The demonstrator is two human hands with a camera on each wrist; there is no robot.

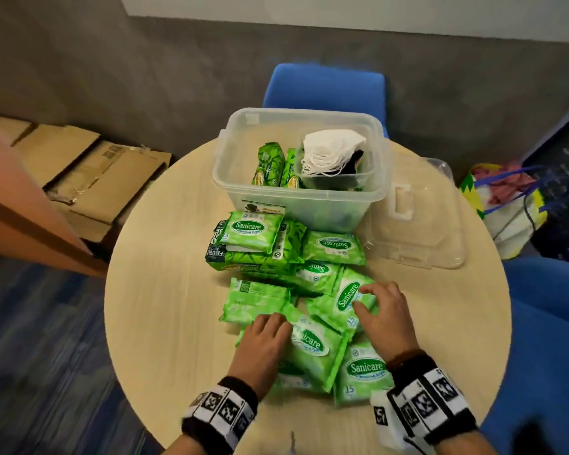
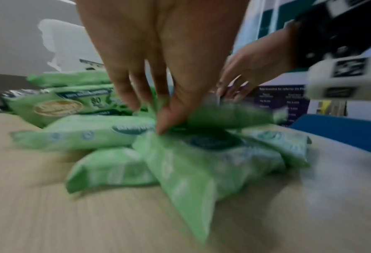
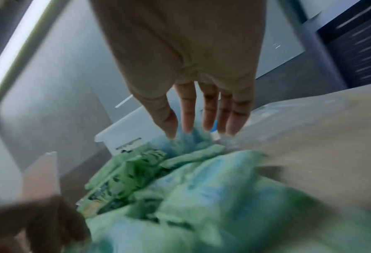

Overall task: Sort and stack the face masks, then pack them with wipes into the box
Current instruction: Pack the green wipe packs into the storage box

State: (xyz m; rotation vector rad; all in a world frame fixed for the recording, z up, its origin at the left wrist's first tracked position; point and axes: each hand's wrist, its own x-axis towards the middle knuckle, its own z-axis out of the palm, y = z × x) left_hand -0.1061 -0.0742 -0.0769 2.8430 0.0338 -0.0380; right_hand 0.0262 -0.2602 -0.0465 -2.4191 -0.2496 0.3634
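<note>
A loose heap of green wipe packs (image 1: pixel 309 310) lies on the round bench (image 1: pixel 165 310) at 6 o'clock from the clear box (image 1: pixel 296 205), which holds white face masks (image 1: pixel 329 152) and two upright packs (image 1: pixel 275 165). The left hand (image 1: pixel 263 346) pinches the edge of one near pack (image 2: pixel 201 164). The right hand (image 1: pixel 383 318), fingers (image 3: pixel 210 109) relaxed and extended, touches another pack (image 1: pixel 345 303); the lid (image 1: pixel 418 224) lies at the box's 3 o'clock.

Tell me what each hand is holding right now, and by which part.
The left hand pinches the upper edge of a small green wipes pack. The right hand has its fingers on another green wipes pack; a closed grip cannot be told.
</note>
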